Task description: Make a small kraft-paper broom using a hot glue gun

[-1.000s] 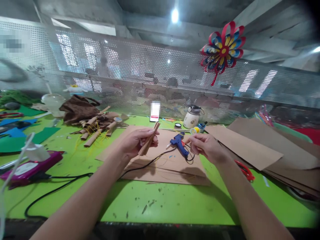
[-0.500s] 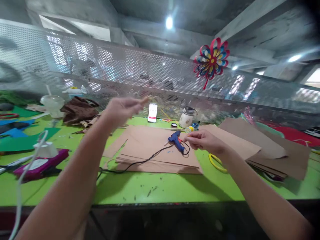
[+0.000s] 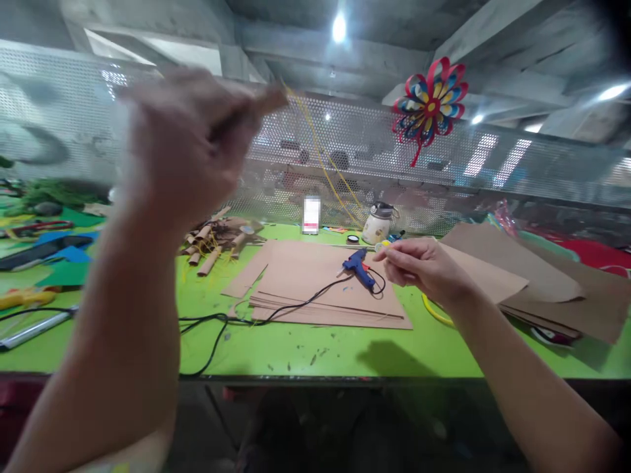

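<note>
My left hand (image 3: 190,141) is raised high and close to the camera, blurred, its fingers closed round a folded brown paper piece. Thin yellow strands (image 3: 323,164) run down from it toward my right hand (image 3: 419,266). That hand hovers low over the table with its fingers pinched on the lower end of the strands, just right of a blue glue gun (image 3: 359,266). The glue gun lies on a stack of brown paper sheets (image 3: 315,286) with its black cord (image 3: 236,322) trailing left.
The green table (image 3: 305,348) holds rolled brown paper pieces (image 3: 211,240) at the back left, a phone (image 3: 311,215) and a white jar (image 3: 377,225) by the mesh wall, more brown sheets (image 3: 532,279) on the right, and a yellow ring (image 3: 434,312). A paper flower (image 3: 430,102) hangs above.
My left hand has risen from table height up toward the camera, drawing the yellow strands taut. My right hand has stayed beside the glue gun. The view has tilted up.
</note>
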Motion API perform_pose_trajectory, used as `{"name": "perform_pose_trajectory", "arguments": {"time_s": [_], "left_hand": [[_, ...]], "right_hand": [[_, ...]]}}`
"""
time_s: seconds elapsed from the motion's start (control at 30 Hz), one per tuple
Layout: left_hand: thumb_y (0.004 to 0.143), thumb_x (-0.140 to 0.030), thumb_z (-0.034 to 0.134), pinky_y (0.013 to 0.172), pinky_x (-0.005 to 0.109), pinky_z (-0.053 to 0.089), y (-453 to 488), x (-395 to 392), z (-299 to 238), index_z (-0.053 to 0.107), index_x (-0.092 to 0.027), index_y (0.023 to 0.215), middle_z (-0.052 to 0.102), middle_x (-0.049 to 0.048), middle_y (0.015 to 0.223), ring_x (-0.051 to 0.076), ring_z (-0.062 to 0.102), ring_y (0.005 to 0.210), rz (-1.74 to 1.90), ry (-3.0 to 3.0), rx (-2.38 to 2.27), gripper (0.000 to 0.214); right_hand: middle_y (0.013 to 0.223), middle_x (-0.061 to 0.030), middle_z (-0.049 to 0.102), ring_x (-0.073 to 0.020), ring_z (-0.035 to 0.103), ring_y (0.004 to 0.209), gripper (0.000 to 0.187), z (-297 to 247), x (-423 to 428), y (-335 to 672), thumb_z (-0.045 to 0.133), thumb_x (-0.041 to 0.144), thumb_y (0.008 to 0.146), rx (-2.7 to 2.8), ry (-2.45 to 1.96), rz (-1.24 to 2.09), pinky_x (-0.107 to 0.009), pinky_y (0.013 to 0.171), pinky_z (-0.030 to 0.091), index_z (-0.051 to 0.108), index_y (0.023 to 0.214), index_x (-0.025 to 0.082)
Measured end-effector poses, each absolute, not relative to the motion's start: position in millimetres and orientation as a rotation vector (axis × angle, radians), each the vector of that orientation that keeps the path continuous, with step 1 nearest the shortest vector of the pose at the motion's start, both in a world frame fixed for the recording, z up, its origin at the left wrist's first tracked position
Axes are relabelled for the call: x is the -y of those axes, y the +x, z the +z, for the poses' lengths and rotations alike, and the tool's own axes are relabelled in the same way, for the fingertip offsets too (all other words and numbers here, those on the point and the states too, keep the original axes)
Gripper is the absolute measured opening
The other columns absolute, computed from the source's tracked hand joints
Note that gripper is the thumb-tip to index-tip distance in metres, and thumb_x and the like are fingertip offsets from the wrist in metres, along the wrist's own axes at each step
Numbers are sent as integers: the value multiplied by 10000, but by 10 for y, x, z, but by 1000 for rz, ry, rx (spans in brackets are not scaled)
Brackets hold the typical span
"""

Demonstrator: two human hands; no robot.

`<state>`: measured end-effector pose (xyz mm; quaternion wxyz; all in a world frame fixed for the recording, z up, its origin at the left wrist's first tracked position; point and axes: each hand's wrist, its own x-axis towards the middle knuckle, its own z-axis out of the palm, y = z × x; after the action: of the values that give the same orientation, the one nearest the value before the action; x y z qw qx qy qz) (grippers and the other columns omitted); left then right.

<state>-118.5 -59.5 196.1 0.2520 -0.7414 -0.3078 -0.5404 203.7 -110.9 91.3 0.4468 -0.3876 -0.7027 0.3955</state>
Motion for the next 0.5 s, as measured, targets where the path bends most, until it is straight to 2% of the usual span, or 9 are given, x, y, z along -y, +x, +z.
{"name": "perform_pose_trajectory", "arguments": {"time_s": [0.07,0.2,0.27,0.4,0.5], "left_hand": [[901,-387,536,668,241,388,-968,514,1715,716,-166,944,595,9,734,92,459,657,-1402,-2214,750,288],[905,-320,489,555,255,346,-539,284,1172,699,-148,906,629,36,702,111,475,590,-1059,-2801,873,271],[890,-325,476,538,259,318,-387,198,929,689,-154,868,641,45,708,120,484,585,-864,-3009,982,274],[881,-438,438,523,256,294,-233,132,551,647,-153,727,605,32,631,119,456,538,-690,-3302,1065,385],[862,-460,459,530,240,324,-199,135,394,624,-148,715,614,27,624,120,480,540,-620,-3500,1116,382]], "right_hand": [[513,25,499,-73,360,454,331,810,1090,2189,576,422,874,1731,-1140,958,-234,439,241,698,929,119],[522,23,489,-96,420,503,419,609,1153,2526,546,470,876,1847,-1404,910,-254,516,348,697,973,91],[505,15,502,-106,446,514,451,500,1207,2702,513,484,888,1957,-1511,922,-265,554,381,705,975,85],[520,-6,571,-117,478,475,502,295,1261,3079,510,511,862,2049,-1710,972,-254,490,376,680,1110,109],[589,-43,658,-154,565,522,440,243,1227,3346,569,495,795,2055,-1881,772,-262,506,430,736,995,141]]}}
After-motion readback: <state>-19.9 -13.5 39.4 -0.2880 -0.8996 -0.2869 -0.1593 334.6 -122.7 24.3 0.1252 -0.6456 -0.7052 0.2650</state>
